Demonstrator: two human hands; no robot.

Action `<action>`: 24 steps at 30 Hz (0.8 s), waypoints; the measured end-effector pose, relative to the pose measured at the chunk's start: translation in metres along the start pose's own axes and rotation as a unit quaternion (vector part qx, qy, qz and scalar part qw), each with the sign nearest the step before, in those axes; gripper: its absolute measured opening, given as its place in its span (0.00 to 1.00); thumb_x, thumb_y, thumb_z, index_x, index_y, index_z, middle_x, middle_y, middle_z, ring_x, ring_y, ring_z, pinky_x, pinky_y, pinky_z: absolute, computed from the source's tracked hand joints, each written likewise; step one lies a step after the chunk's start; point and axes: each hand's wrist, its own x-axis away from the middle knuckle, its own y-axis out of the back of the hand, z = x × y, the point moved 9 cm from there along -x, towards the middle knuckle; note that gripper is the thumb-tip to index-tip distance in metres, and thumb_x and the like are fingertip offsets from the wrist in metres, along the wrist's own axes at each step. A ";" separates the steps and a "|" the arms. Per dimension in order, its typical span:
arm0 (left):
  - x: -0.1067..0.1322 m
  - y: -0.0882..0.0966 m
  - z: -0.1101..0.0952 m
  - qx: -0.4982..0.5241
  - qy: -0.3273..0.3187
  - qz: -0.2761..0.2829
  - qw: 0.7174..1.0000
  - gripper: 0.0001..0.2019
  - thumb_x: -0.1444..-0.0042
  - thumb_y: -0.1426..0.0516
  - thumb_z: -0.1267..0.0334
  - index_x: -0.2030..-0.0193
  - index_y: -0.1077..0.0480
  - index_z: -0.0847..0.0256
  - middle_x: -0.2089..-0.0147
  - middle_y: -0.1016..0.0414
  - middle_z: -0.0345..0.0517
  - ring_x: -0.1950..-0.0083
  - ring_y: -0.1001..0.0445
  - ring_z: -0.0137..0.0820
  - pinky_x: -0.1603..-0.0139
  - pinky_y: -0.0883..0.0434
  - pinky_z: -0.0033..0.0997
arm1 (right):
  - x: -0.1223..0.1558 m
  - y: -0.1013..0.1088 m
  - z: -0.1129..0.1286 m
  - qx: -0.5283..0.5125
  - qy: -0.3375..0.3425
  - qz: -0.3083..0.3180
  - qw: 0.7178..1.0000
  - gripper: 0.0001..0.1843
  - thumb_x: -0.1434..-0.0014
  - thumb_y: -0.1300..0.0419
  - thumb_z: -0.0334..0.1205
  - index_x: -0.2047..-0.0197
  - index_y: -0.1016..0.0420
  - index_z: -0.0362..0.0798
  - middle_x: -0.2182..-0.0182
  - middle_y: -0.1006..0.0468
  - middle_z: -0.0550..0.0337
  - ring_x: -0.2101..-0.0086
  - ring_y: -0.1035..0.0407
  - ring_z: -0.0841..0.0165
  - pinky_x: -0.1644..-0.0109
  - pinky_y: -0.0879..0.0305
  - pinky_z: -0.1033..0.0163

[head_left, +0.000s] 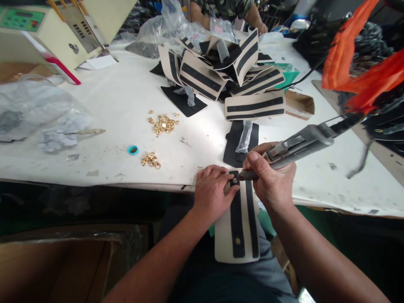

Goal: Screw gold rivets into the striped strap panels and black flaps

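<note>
Head view: loose gold eyelets (163, 124) lie on the white table (120, 105), left of your hands. Your left hand (212, 191), fingers curled closed, pins the top end of the striped panel (237, 229) at the table edge; the panel hangs toward your lap. Your right hand (271, 179) is wrapped fully around a handheld power tool (299, 145), whose tip touches the panel's black stripe.

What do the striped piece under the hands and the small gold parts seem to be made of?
Striped piece: cream sheet with black bands, matte, probably leather or imitation; I cannot tell which. Gold parts: likely metal, since they shine.
</note>
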 end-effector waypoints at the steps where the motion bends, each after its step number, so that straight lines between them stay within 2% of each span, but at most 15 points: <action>1: 0.000 0.000 0.000 -0.001 -0.002 -0.002 1.000 0.13 0.39 0.31 0.54 0.49 0.20 0.50 0.42 0.18 0.43 0.36 0.28 0.45 0.36 0.33 0.51 | 0.000 0.000 0.001 0.003 0.001 0.002 1.000 0.18 0.41 0.25 0.53 0.68 0.25 0.50 0.75 0.26 0.63 0.75 0.30 0.65 0.73 0.28 0.60; 4: 0.000 0.002 -0.001 -0.002 -0.005 -0.007 1.000 0.13 0.40 0.31 0.55 0.50 0.20 0.52 0.43 0.18 0.42 0.37 0.27 0.44 0.37 0.33 0.51 | 0.000 -0.003 0.005 0.018 0.008 0.026 0.999 0.20 0.41 0.25 0.54 0.69 0.27 0.50 0.75 0.25 0.63 0.75 0.30 0.66 0.73 0.28 0.60; 9: -0.001 0.002 -0.003 -0.012 0.001 0.002 1.000 0.12 0.40 0.31 0.55 0.51 0.21 0.51 0.44 0.19 0.44 0.38 0.28 0.45 0.39 0.33 0.51 | -0.002 -0.015 0.007 0.028 0.004 0.103 0.994 0.20 0.41 0.26 0.53 0.70 0.29 0.50 0.76 0.25 0.63 0.76 0.30 0.66 0.72 0.30 0.61; 14: -0.003 0.002 -0.004 -0.010 0.009 0.003 1.000 0.12 0.39 0.32 0.54 0.49 0.20 0.47 0.44 0.19 0.42 0.39 0.28 0.44 0.41 0.34 0.51 | -0.007 -0.018 0.002 -0.002 0.008 0.111 0.994 0.23 0.43 0.25 0.55 0.71 0.31 0.51 0.78 0.27 0.64 0.77 0.31 0.67 0.74 0.32 0.61; 20: -0.005 0.000 -0.002 -0.010 0.021 0.005 1.000 0.10 0.36 0.34 0.52 0.50 0.18 0.46 0.43 0.19 0.43 0.39 0.28 0.46 0.42 0.34 0.53 | -0.009 -0.022 0.004 -0.050 0.050 0.131 0.989 0.20 0.41 0.26 0.49 0.71 0.32 0.52 0.78 0.28 0.66 0.79 0.34 0.69 0.75 0.32 0.62; 24: -0.006 -0.001 -0.002 -0.015 0.026 0.008 1.000 0.09 0.35 0.35 0.53 0.50 0.19 0.47 0.43 0.19 0.43 0.39 0.28 0.46 0.41 0.34 0.53 | -0.009 -0.025 0.001 -0.061 0.047 0.152 0.985 0.19 0.41 0.26 0.49 0.70 0.32 0.52 0.77 0.28 0.66 0.78 0.33 0.69 0.75 0.32 0.61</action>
